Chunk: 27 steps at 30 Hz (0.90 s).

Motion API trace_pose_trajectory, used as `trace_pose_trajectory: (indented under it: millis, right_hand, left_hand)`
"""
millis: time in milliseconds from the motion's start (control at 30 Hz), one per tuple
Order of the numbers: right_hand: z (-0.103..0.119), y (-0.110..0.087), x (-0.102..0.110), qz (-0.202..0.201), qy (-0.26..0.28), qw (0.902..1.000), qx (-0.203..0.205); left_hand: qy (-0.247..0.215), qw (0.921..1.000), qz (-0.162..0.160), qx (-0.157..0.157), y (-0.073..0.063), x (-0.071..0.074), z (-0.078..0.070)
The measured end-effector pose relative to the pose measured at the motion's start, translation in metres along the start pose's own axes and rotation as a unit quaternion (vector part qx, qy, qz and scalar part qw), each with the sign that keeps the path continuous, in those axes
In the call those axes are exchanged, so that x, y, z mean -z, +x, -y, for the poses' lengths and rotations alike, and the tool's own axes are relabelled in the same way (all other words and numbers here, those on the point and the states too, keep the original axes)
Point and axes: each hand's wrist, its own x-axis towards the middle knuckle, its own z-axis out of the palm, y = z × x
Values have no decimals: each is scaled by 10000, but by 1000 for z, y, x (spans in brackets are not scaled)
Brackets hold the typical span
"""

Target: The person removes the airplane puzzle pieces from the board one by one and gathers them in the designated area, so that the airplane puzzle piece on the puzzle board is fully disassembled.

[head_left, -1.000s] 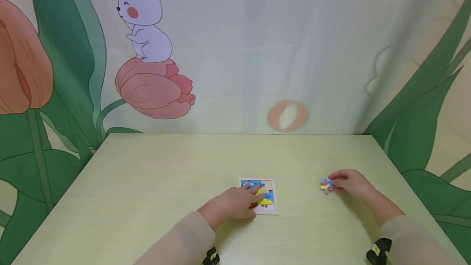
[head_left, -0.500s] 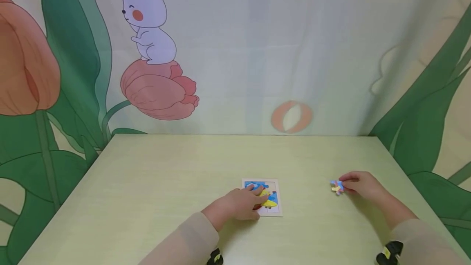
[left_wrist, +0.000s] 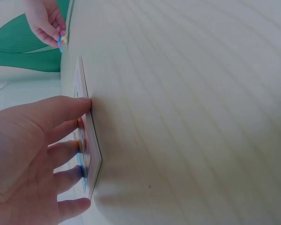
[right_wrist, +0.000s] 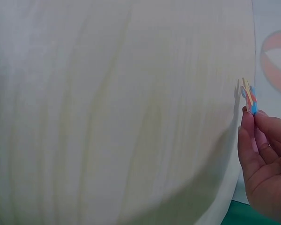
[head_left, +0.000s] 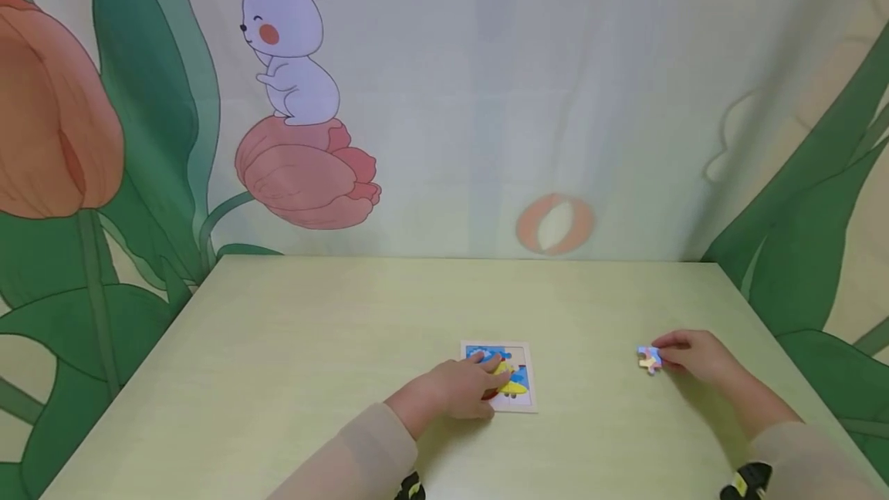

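A small square jigsaw puzzle (head_left: 519, 400) with a pale frame lies flat on the table, its picture blue, yellow and red. The left hand (head_left: 460, 390) rests spread over its left part, hiding some of the picture. In the left wrist view the thumb and fingers of this left hand (left_wrist: 33, 140) touch the puzzle (left_wrist: 94, 150) at its frame and face. Off to the right, the right hand (head_left: 700, 356) pinches a jigsaw piece (head_left: 649, 359) by one edge. The right wrist view has that piece (right_wrist: 249, 97) upright between thumb and fingers of the right hand (right_wrist: 267, 154).
The pale wooden table (head_left: 312, 330) runs back to a printed curtain (head_left: 444, 99) with a rabbit and tulips. The puzzle's upper right corner shows bare backing. Black bands with cameras sit at both wrists.
The view has shifted, so everything sits slightly further right and lower. The right hand has drawn a little further from the puzzle, still pinching the piece. The left hand stays on the puzzle.
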Motion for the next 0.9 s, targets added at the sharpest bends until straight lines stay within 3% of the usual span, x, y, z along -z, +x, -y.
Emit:
trace_pose_trajectory:
  millis: [900]
  right_hand:
    - [-10, 1, 13, -71, -836, 9961, -285]
  left_hand:
    - [34, 10000, 73, 48, 2, -2, 0]
